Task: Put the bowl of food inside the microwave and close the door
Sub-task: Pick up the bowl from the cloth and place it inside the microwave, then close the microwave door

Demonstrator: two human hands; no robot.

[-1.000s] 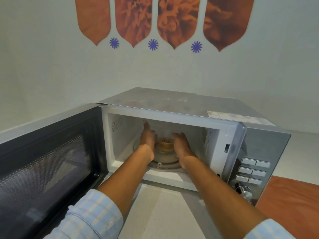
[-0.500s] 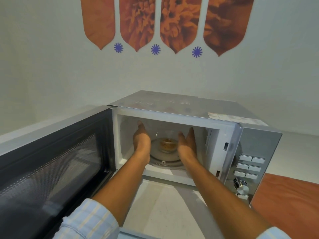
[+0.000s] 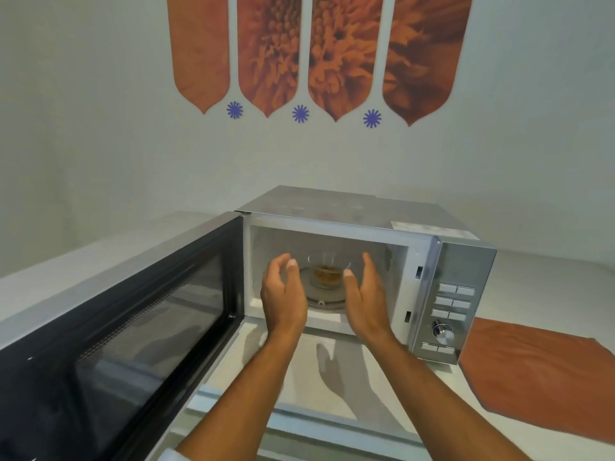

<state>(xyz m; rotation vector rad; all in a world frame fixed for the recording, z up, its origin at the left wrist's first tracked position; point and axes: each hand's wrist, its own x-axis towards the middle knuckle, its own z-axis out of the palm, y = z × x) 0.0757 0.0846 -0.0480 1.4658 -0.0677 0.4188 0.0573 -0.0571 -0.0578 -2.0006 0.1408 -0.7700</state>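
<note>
A clear glass bowl point(image 3: 327, 272) with brownish food stands on the glass turntable point(image 3: 324, 299) inside the silver microwave point(image 3: 466, 261). The microwave door point(image 3: 133, 327), dark with a mesh window, hangs wide open to the left. My left hand point(image 3: 283, 294) and my right hand point(image 3: 366, 294) hover at the cavity's front opening, one on each side of the bowl, fingers apart and palms facing each other. Neither hand touches the bowl.
The microwave's control panel point(image 3: 449, 314) with buttons and a dial is on its right side. An orange-brown mat point(image 3: 539, 374) lies on the white counter point(image 3: 332, 387) to the right. Walls with orange decor close off the back and left.
Both hands have let go of the bowl and drawn back out of the cavity toward me. The bowl stays on the turntable.
</note>
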